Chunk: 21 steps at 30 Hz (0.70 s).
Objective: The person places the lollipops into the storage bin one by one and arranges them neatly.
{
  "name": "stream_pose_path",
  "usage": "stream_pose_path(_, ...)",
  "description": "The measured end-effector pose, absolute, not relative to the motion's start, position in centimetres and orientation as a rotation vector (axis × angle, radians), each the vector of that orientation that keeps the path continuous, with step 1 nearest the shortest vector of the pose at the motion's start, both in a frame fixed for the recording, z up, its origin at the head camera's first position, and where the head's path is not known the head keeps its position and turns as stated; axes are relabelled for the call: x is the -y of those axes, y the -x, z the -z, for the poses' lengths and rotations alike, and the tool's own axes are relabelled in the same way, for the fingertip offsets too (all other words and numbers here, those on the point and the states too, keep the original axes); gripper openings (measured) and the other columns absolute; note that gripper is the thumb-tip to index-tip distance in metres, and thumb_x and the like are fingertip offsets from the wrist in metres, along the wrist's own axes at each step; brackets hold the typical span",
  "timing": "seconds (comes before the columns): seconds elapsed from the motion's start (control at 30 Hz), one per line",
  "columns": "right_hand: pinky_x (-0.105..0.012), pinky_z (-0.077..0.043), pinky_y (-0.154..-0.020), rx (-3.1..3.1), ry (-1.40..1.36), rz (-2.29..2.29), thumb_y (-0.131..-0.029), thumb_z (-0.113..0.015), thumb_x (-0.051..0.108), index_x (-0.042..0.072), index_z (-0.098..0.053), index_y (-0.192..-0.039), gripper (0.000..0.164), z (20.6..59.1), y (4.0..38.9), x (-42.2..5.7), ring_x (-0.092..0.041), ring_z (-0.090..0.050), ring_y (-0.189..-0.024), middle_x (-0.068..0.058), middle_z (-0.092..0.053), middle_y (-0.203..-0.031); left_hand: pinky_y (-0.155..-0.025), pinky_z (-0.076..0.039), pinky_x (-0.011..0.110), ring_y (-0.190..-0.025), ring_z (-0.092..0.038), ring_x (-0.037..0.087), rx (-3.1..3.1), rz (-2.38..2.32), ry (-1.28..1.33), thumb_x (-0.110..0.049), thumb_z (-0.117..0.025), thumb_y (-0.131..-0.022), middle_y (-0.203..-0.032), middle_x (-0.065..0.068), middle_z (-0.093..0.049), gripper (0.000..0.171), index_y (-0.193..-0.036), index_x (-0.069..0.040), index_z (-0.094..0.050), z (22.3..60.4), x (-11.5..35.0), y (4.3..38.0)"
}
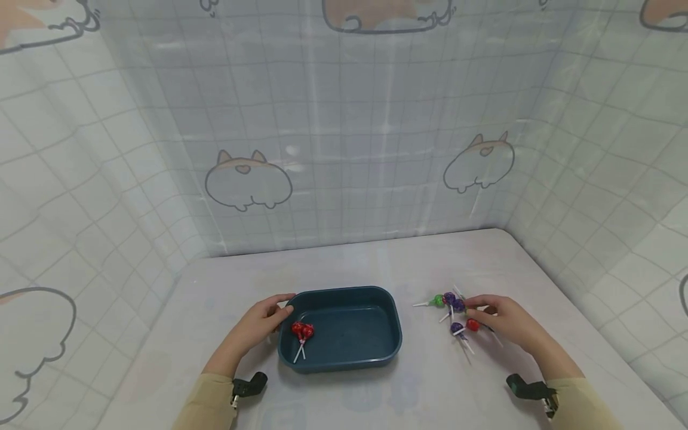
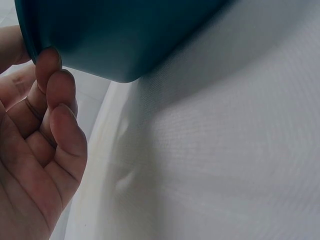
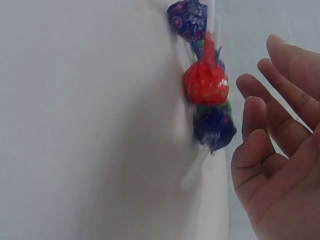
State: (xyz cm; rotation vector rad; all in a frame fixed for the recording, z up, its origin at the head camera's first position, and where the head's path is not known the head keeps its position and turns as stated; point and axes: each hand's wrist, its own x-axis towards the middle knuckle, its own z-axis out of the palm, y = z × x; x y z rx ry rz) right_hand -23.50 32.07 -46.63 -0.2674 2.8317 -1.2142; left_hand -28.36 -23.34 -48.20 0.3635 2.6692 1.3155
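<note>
My left hand (image 1: 263, 319) grips the left rim of a dark teal tray (image 1: 349, 365), thumb on top and fingertips against the outer wall in the left wrist view. Inside the tray, at its left end, lie red-wrapped lollipops (image 1: 302, 331) with white sticks crossing. Over on the right, my right hand (image 1: 502, 318) hovers at a loose pile of lollipops, its fingers loosely bent and apart. The pile has a green lollipop (image 1: 439, 300), several purple ones (image 1: 456, 328) and a red lollipop (image 3: 206, 85). In the right wrist view nothing shows between thumb and fingers.
A white cloth-covered table (image 1: 344, 400) carries the tray and the pile, with a strip of tabletop between them. Grid-patterned curtains (image 1: 344, 131) with cartoon animals stand behind and at both sides. Each wrist wears a dark camera mount (image 1: 249, 385).
</note>
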Motion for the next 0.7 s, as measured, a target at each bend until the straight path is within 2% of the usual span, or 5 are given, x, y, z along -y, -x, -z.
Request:
stream_pose_path(0.33,-0.030,-0.046,-0.064,-2.829,0.233,1.172,-0.089,-0.073,0.040,0.015,-0.072,-0.117,0.037,47.69,22.65,-32.77,-0.018,-0.056,-0.088,0.001,-0.067,-0.110,-0.058,-0.047,0.036,-0.068,-0.056,0.025,-2.630,-1.358,-0.349,-0.044,-0.064,-0.096,-0.076,0.007,-0.057,0.046,-0.137,-0.024,-0.058,48.38,23.37,28.35)
stream_pose_path(0.7,-0.028,-0.044,-0.057,-2.905,0.303,1.082,-0.087,-0.077,0.034,0.013,-0.073,-0.115,0.036,47.73,22.51,-32.55,-0.016,-0.053,-0.076,0.003,-0.064,-0.093,-0.060,-0.048,0.037,-0.069,-0.056,0.026,-2.630,-1.357,-0.334,-0.042,-0.063,-0.096,-0.077,0.007,-0.058,0.045,-0.138,-0.025,-0.058,48.20,23.28,28.30)
